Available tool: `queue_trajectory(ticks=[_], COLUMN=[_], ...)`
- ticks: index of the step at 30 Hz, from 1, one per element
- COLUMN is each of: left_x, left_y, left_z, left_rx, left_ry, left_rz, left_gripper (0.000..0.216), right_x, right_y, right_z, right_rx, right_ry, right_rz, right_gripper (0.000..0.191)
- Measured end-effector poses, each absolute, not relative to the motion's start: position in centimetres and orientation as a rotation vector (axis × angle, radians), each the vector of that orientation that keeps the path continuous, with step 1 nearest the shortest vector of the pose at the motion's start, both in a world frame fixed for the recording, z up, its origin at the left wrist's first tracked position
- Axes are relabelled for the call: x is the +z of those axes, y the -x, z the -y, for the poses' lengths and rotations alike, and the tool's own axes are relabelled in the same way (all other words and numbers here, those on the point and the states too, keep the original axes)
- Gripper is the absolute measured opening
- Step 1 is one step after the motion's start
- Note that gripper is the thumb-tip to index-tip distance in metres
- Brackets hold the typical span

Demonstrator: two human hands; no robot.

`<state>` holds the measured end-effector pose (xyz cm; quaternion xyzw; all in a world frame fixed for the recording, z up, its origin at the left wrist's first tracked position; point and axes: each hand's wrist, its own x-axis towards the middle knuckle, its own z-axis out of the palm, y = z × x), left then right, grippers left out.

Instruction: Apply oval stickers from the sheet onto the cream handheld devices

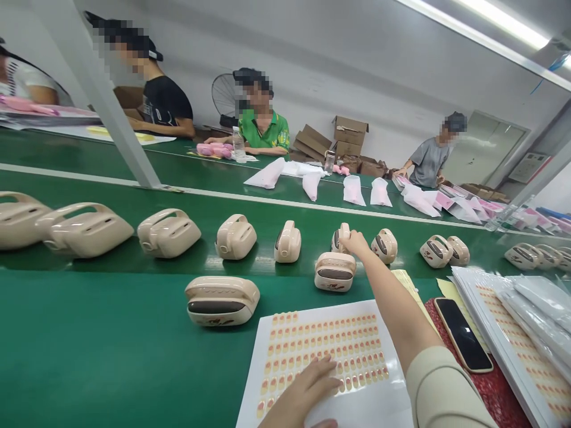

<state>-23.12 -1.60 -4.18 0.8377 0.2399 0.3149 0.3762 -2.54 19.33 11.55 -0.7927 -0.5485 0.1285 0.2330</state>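
Observation:
My right hand (pixel 355 244) reaches out to the belt, its fingers closed on a beige handled device (pixel 339 235) that they partly cover. Just in front of it sits another beige device (pixel 335 273) with a carrying handle and a dark oval panel. My left hand (pixel 307 389) lies with fingers spread over a white sheet of stickers (pixel 328 321). Small yellow and orange-red oval stickers fill its rows, and the top row is partly bare. Left of the sheet stands a beige device (pixel 222 302), its dark panel facing me.
Several more beige devices (pixel 236 238) line the green belt (pixel 250 267). At the right lie a phone (pixel 464 334) and stacked sticker sheets (pixel 504 333). Beyond a rail, co-workers sit or stand by pink-and-white packets (pixel 354 191). A slanted post (pixel 102 101) rises at the left.

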Motion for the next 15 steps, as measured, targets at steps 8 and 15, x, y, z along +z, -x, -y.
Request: queue_trajectory(ticks=[8, 15], left_x=[0.9, 0.9], left_y=[23.9, 24.7], left_z=[1.1, 0.8], left_rx=[0.892, 1.011], left_ry=[-1.534, -0.946], left_rz=[-0.759, -0.491], left_gripper=[0.044, 0.082], right_x=[15.0, 13.2], right_y=[0.8, 5.6], right_z=[-14.0, -4.0], right_rx=[0.227, 1.137], right_ry=[1.937, 1.371], right_rz=[1.282, 0.953], right_gripper=[0.016, 0.022])
